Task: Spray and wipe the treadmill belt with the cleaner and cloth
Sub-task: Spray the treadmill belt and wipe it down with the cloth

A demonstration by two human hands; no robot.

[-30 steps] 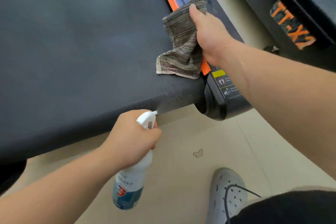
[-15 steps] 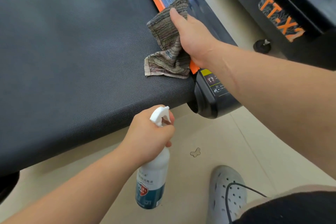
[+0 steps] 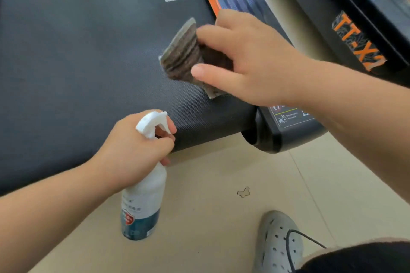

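A beige tiled floor [image 3: 210, 217] lies under the treadmill belt [image 3: 77, 62]. At 1 o'clock, the right hand [image 3: 248, 57] grips the cloth [image 3: 184, 53] on it; press flat, overlapping strokes. At 7, the left hand [image 3: 133, 150] clasps the cleaner [image 3: 144, 195].

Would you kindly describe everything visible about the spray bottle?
The spray bottle is white plastic with a white trigger head and a blue-and-red label low on its body. It hangs roughly upright above the floor, just off the belt's near edge, nozzle toward the belt. The left hand grips its neck, fingers at the trigger.
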